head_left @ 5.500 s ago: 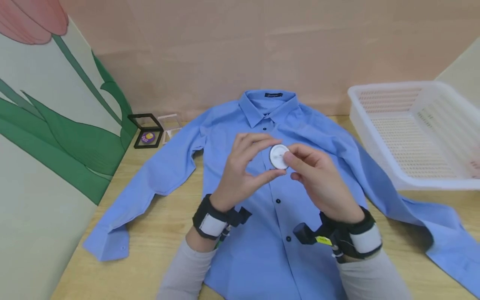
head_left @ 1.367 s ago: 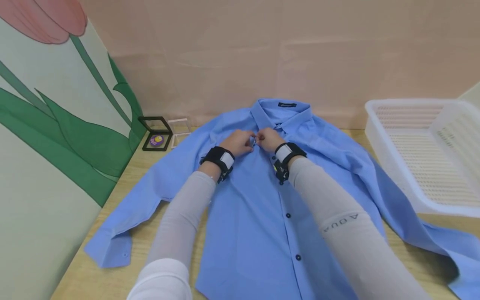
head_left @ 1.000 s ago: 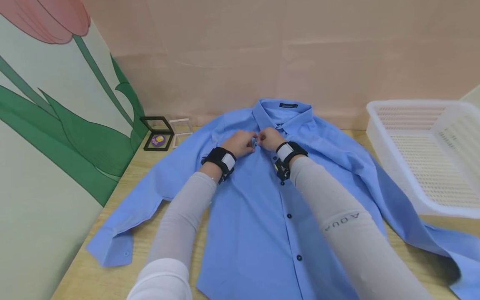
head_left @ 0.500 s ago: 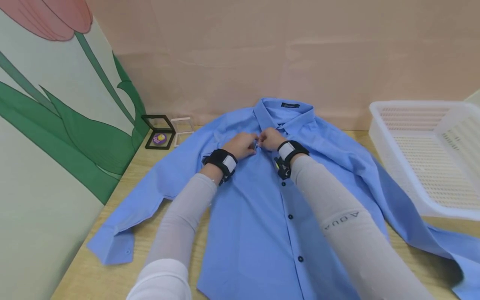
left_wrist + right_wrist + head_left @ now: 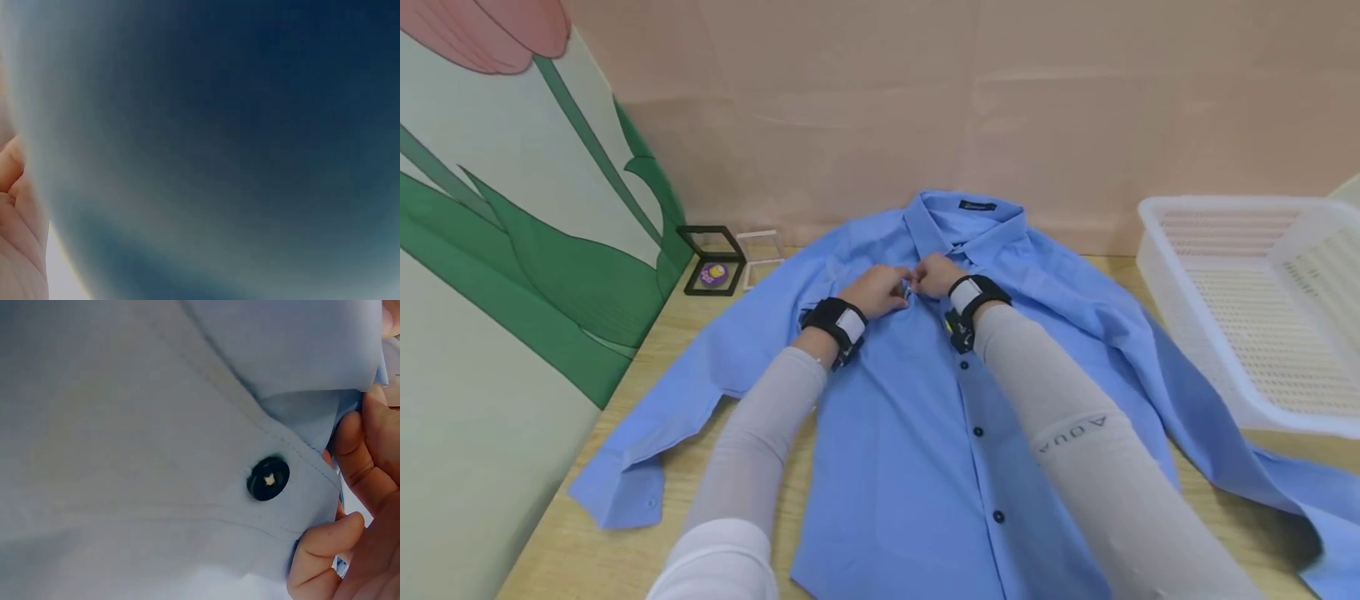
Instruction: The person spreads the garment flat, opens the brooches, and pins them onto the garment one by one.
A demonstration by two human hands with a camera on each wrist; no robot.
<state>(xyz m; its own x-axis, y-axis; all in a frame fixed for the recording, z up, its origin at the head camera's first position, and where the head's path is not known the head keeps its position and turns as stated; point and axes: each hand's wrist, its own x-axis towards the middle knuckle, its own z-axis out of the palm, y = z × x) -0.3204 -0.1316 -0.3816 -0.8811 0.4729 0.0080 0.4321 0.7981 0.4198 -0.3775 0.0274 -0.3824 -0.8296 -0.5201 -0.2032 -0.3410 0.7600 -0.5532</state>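
Observation:
A light blue button-up shirt lies spread front-up on the wooden table, its collar toward the far wall. At its upper chest, left of the button row, my two hands meet fingertip to fingertip. My left hand curls thumb and fingers round a small pale edge of the round pin badge, mostly hidden by the fingers. My right hand pinches the shirt cloth beside it. In the right wrist view its curled fingers grip the lifted fabric near a dark button. Blurred cloth fills most of the left wrist view.
An open black display case with a purple and yellow badge stands at the back left, next to a clear-and-white case. A white plastic basket sits on the right, near the shirt's sleeve. A flower-painted panel borders the left.
Earlier both hands held the white-backed pin badge up over the shirt; they then lowered it to the chest fabric. Over the last second the hands stay nearly still there.

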